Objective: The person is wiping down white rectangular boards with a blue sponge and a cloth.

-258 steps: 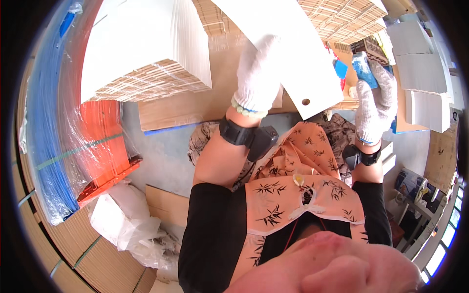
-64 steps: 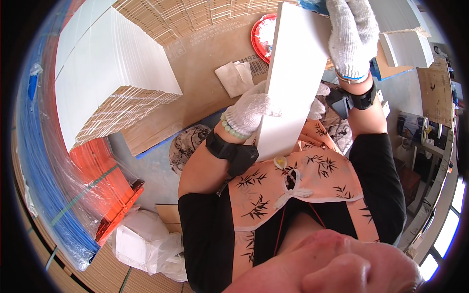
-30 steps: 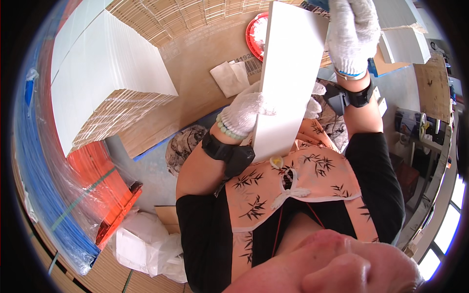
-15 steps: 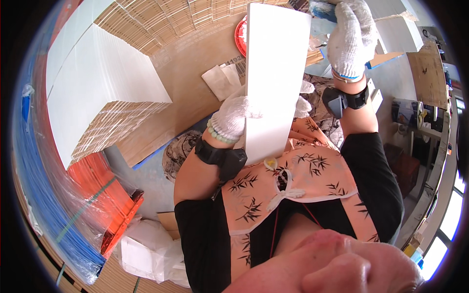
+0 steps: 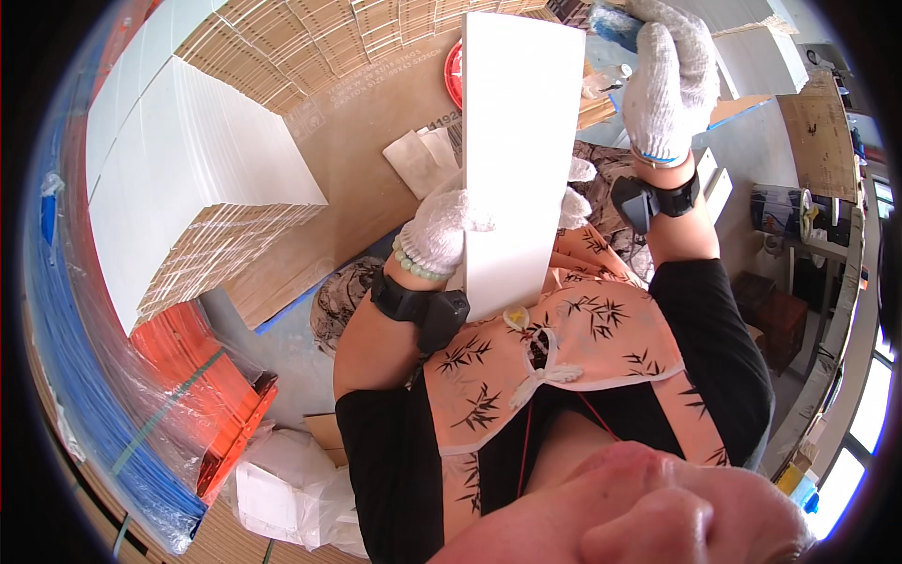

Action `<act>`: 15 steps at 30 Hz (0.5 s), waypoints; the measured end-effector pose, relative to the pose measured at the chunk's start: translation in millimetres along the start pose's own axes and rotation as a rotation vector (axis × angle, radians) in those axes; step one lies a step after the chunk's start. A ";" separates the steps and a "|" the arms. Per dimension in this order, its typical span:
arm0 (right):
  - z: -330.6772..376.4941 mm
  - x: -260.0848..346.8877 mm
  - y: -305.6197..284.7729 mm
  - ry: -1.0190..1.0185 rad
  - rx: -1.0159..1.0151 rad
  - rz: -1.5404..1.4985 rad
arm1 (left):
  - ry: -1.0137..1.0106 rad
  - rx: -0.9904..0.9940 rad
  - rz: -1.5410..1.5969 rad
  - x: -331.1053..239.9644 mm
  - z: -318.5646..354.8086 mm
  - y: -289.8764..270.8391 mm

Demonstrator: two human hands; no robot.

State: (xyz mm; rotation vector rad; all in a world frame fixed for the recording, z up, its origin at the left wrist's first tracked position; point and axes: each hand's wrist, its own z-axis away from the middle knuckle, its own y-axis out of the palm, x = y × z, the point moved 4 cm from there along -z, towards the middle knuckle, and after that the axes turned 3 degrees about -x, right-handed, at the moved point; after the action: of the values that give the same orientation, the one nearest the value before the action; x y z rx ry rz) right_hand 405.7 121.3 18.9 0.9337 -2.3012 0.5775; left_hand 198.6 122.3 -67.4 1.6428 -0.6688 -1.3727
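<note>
White panel (image 5: 512,150) upright at centre frame, lower edge pinched by gloved left hand (image 5: 443,233). Right hand (image 5: 665,80), gloved, curled at upper right beside panel's top edge; grip unclear. Stacked white sheets (image 5: 188,179) upper left.

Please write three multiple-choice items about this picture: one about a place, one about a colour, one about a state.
1. Where is the stack of white sheets?
A. to the person's left
B. to the person's right
C. on the person's lap

2. What colour is the board that the hands hold?
A. red
B. white
C. blue

3. How is the left hand?
A. bare and open
B. gloved, gripping the board's lower part
C. resting on the floor

Answers:
1 A, the stack of white sheets lies at picture left.
2 B, the board is plain white.
3 B, the left hand wears a knit glove and clasps the board; the right hand is at its top.
</note>
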 end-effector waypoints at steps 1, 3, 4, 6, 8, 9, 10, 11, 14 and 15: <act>1.0 0.8 1.2 0.020 0.004 -0.048 | 0.054 -0.018 0.046 1.0 -0.6 3.0; -0.2 2.1 0.4 -0.090 0.035 0.072 | 0.107 -0.035 0.092 1.3 -1.2 2.7; -0.5 4.1 0.9 -0.200 0.065 0.192 | 0.093 -0.053 0.091 2.8 -2.0 -0.4; -0.3 -3.8 -0.5 -0.194 0.080 0.269 | 0.077 -0.070 0.090 2.6 -2.4 -2.0; 4.4 -11.3 -1.9 -0.048 0.051 0.243 | 0.042 -0.106 -0.091 -0.3 -2.3 -1.1; 6.1 -10.7 0.8 -0.049 0.053 0.241 | 0.044 -0.108 -0.091 -0.8 -2.1 0.4; 6.8 -12.6 0.3 0.022 -0.011 0.113 | 0.066 -0.087 -0.036 -1.7 -2.4 2.8; 7.9 -15.4 -0.8 0.093 -0.074 -0.014 | 0.078 -0.076 -0.009 -1.8 -2.3 3.0; 7.4 -15.2 -3.7 0.024 -0.048 -0.029 | 0.086 -0.116 0.051 0.3 0.8 -1.0; 8.0 -13.5 -5.3 0.008 -0.053 -0.004 | 0.083 -0.116 0.051 -0.5 0.0 -0.8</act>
State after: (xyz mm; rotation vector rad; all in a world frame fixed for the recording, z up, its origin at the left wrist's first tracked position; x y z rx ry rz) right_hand 414.7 119.7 5.1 0.9099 -2.2957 0.5152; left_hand 198.4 123.1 -67.8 1.5711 -0.5683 -1.2759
